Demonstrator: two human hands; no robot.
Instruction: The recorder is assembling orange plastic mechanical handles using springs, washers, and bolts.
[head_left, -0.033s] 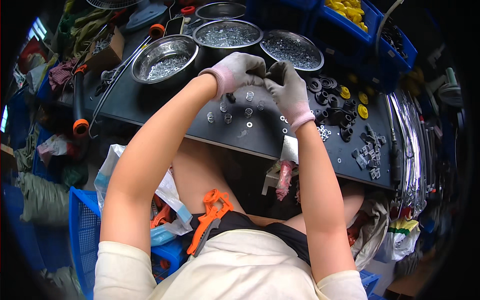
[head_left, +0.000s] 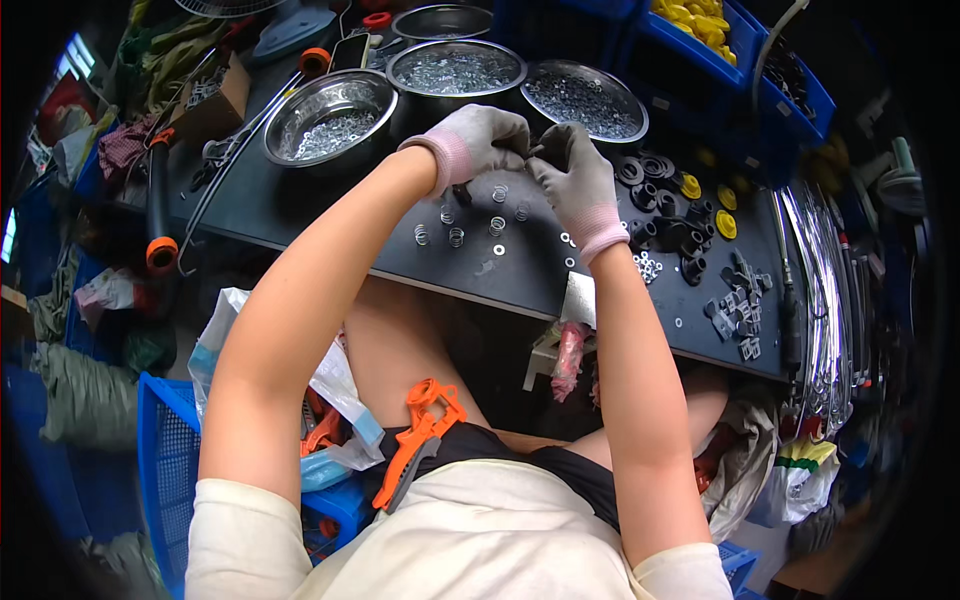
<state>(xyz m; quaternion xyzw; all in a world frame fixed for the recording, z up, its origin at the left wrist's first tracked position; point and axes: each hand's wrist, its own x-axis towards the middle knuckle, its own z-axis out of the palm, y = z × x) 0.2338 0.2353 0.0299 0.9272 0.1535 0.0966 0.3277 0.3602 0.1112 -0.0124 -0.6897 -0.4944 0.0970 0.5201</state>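
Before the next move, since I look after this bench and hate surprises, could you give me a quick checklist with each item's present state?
1. Left hand and right hand both gloved: ok.
2. Identity of whatever may be held between them: cannot tell, too small and mostly hidden.
3. Coil springs on the tabletop in plain sight: ok.
4. Left metal bowl uncovered, with small metal parts inside: ok.
5. Lap free of tools: not ok, an orange tool appears to lie across it.
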